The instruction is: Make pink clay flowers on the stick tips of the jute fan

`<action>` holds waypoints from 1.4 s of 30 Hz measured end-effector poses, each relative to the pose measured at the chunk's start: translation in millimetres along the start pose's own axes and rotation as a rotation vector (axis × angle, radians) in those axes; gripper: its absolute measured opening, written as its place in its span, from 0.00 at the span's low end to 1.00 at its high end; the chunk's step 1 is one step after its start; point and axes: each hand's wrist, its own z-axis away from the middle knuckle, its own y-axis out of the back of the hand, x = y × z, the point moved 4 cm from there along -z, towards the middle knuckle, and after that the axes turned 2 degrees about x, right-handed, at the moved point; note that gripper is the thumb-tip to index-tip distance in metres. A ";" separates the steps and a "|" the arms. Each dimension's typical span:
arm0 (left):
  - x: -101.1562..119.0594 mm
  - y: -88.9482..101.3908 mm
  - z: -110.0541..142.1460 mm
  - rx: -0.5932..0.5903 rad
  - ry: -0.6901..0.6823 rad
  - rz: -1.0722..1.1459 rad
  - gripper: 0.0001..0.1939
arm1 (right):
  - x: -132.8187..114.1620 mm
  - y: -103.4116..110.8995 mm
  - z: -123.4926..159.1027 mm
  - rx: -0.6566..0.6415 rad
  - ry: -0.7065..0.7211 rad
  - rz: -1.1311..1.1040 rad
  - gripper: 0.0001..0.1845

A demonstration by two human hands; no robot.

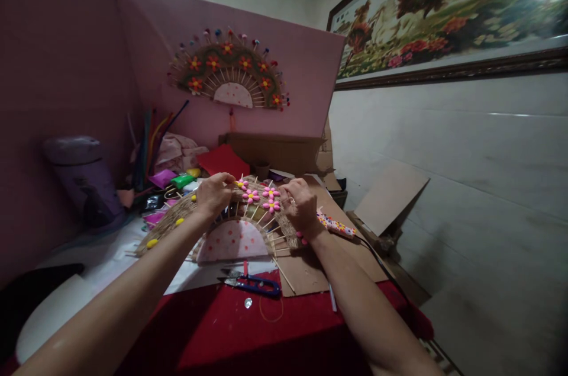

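Note:
A half-round craft fan (173,219) of woven straw-coloured cord on thin sticks lies tilted before me. Its white half-circle centre (235,241) has pink dots. Pink flowers (271,205) with yellow middles sit on the band, and yellow oval pieces (152,243) dot its left part. My left hand (215,195) is closed at the fan's top edge, fingertips pinched beside a pink flower (242,185). At the upper right of the band, my right hand (300,205) has its fingers curled in; whatever they hold is hidden.
Blue thread snips (251,284) and a clear gem (248,303) lie on the red cloth (213,328). A flower-patterned glue gun (336,225) with a cord rests on cardboard (306,269) at right. Colourful packets (181,180) and a purple tumbler (86,183) stand left. A finished fan (228,71) hangs behind.

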 end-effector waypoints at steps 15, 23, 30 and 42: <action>4.0 -7.5 1.7 -0.034 -0.104 -0.212 0.10 | -3.4 1.6 -1.5 0.002 0.044 -0.008 0.09; 5.5 -7.8 8.7 -0.106 0.326 0.620 0.09 | -7.5 4.4 -4.0 -0.016 0.030 -0.051 0.09; 45.2 -23.8 49.8 -0.594 0.634 1.294 0.05 | -27.8 4.5 -11.2 -0.180 0.006 -0.374 0.16; 46.6 -22.2 68.0 -0.653 0.643 1.508 0.06 | -27.3 3.9 -9.9 -0.166 -0.113 -0.412 0.07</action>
